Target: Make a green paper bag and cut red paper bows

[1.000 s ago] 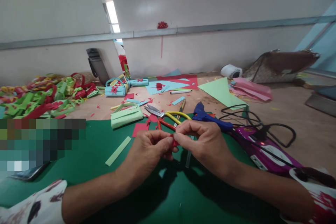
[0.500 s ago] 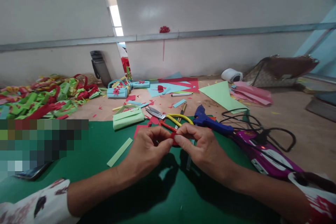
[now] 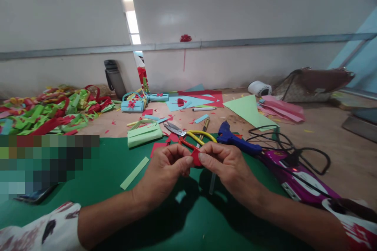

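Between my fingertips is a small piece of red paper (image 3: 196, 158), held above the green mat (image 3: 206, 219). My left hand (image 3: 169, 168) pinches its left edge, thumb against forefinger. On the other edge my right hand (image 3: 226, 166) grips it the same way. Just beyond the hands lie scissors (image 3: 202, 135) with yellow and red handles, and a box cutter (image 3: 205, 126) partly behind them. A blue glue gun (image 3: 235, 139) rests to the right. Left of the scissors sits a folded light green paper purse (image 3: 144, 135), with a pale green strip (image 3: 134, 173) nearer me.
A purple power strip (image 3: 300, 178) with black cables lies at right. Colourful paper strips (image 3: 50, 113) are heaped at left, near a grey bottle (image 3: 114, 80). Blue paper purses (image 3: 132, 105) stand farther back. A glue stick (image 3: 212, 183) lies below my right hand.
The red paper has tilted and now shows more of its face between my fingers. Both hands keep pinching it in nearly the same place. The camera view has shifted slightly.
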`<state>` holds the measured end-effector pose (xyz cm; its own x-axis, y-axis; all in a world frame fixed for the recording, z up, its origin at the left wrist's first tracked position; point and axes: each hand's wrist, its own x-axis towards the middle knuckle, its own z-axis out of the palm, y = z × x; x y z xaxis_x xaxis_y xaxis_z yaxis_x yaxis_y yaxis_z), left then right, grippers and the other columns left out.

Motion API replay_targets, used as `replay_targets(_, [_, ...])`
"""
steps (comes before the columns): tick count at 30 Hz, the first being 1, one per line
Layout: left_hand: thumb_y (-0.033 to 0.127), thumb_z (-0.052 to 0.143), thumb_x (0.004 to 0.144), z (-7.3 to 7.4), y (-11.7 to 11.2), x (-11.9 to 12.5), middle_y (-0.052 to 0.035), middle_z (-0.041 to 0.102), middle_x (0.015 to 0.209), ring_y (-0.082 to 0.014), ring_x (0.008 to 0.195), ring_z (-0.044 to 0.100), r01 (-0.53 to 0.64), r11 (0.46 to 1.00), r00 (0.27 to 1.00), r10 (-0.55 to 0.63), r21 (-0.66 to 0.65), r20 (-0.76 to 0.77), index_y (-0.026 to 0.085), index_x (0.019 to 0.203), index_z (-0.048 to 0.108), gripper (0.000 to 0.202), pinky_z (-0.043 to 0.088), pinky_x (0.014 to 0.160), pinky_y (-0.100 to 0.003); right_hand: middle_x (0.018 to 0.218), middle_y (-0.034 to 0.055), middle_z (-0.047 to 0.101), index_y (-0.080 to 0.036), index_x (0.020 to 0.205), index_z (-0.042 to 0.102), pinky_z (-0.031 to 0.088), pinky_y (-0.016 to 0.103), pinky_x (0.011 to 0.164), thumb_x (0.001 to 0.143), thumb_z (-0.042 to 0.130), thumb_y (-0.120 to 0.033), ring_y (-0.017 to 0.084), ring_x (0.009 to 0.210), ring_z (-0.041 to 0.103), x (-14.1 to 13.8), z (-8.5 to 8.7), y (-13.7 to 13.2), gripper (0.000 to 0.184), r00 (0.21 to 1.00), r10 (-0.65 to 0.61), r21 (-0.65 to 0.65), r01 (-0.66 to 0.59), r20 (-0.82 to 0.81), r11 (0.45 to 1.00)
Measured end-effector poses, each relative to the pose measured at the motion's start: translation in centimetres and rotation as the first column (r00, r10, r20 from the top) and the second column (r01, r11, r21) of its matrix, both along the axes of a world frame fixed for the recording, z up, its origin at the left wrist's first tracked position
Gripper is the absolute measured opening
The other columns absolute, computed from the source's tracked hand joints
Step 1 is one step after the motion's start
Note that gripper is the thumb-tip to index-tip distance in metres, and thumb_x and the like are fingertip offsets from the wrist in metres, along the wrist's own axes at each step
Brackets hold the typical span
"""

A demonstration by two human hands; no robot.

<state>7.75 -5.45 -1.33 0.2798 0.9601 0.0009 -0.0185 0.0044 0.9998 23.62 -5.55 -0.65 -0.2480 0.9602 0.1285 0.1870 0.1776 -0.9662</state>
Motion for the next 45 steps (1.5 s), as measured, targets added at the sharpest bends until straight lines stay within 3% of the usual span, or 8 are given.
replay_targets(8, [0.026,0.058,0.076,0.4,0.1,0.0,0.0016,0.053,0.055,-0.0089,0.052,0.045,-0.025,0.999,0.998,0.028,0.041,-0.065,0.014,0.065,0.056,0.017,0.039,0.054,-0.022,0.057,-0.0043,0.046,-0.014,0.067,0.057,0.03,0.021,0.047,0.077,0.058,-0.03,0.008,0.05,0.037,0.1,-0.4,0.5,0.019,0.998,0.024,-0.005,-0.025,-0.05,1.0])
replay_targets(11, [0.026,0.055,0.079,0.3,0.1,-0.4,0.0005,0.054,0.06,-0.0096,0.055,0.046,-0.011,0.977,0.984,0.048,0.212,-0.169,0.014,0.069,0.057,0.016,0.039,0.053,-0.022,0.061,-0.0018,0.053,-0.015,0.07,0.059,0.036,0.023,0.053,0.078,0.057,-0.03,0.01,0.056,0.046,0.1,-0.7,0.5,0.018,0.999,0.027,0.043,-0.026,-0.019,0.999])
replay_targets(15, [0.016,0.051,0.08,0.0,0.2,-1.0,-0.003,0.058,0.068,-0.0117,0.062,0.051,0.114,0.798,0.927,0.129,0.592,-0.352,0.013,0.072,0.057,0.011,0.04,0.06,-0.024,0.071,-0.0001,0.06,-0.017,0.075,0.06,0.04,0.025,0.063,0.079,0.058,-0.024,0.014,0.067,0.054,0.1,-0.6,0.4,0.009,0.995,0.01,0.227,-0.032,0.095,0.973])
replay_targets(17, [0.013,0.049,0.08,0.0,0.2,-1.0,-0.0041,0.06,0.069,-0.0123,0.062,0.053,0.177,0.74,0.912,0.125,0.649,-0.391,0.013,0.072,0.057,0.011,0.041,0.06,-0.024,0.071,-0.0007,0.059,-0.017,0.072,0.06,0.04,0.026,0.067,0.08,0.058,-0.019,0.014,0.07,0.054,0.2,-0.5,0.3,0.008,0.991,0.013,0.307,-0.055,0.135,0.95])
replay_targets(22, [0.013,0.052,0.077,0.4,-0.1,-0.4,-0.0026,0.062,0.068,-0.0118,0.061,0.054,0.112,0.88,0.915,0.09,0.463,-0.392,0.013,0.074,0.061,0.009,0.042,0.059,-0.022,0.07,-0.0007,0.056,-0.018,0.067,0.058,0.04,0.027,0.069,0.08,0.058,-0.02,0.015,0.071,0.053,0.3,-0.5,0.4,0.013,0.999,0.011,0.292,-0.024,0.045,0.956])
replay_targets(25, [0.016,0.052,0.077,0.4,-0.2,-0.2,-0.0022,0.063,0.069,-0.0117,0.059,0.053,0.093,0.925,0.93,0.052,0.37,-0.365,0.014,0.077,0.063,0.01,0.042,0.057,-0.022,0.07,0.0,0.057,-0.018,0.067,0.059,0.04,0.028,0.067,0.079,0.058,-0.021,0.015,0.07,0.052,0.3,-0.6,0.4,0.012,1.0,-0.002,0.258,0.001,0.004,0.966])
replay_targets(40, [0.028,0.052,0.081,-1.1,-0.2,0.0,0.0025,0.049,0.063,-0.0098,0.057,0.042,0.038,0.972,0.969,0.022,0.233,-0.248,0.015,0.072,0.052,0.015,0.036,0.054,-0.022,0.06,-0.0036,0.047,-0.017,0.065,0.054,0.033,0.024,0.053,0.077,0.056,-0.027,0.011,0.056,0.04,0.1,-0.4,0.1,0.016,1.0,-0.022,0.057,0.023,-0.005,0.998])
replay_targets(45, [0.031,0.051,0.083,-1.0,-0.1,-0.2,0.0034,0.047,0.062,-0.0097,0.057,0.04,0.014,0.971,0.963,0.05,0.237,-0.265,0.016,0.07,0.052,0.02,0.034,0.054,-0.022,0.063,-0.002,0.051,-0.017,0.067,0.055,0.036,0.025,0.055,0.078,0.055,-0.027,0.012,0.059,0.044,0.3,-0.3,0.4,0.015,0.998,-0.005,0.092,-0.001,0.061,0.996])
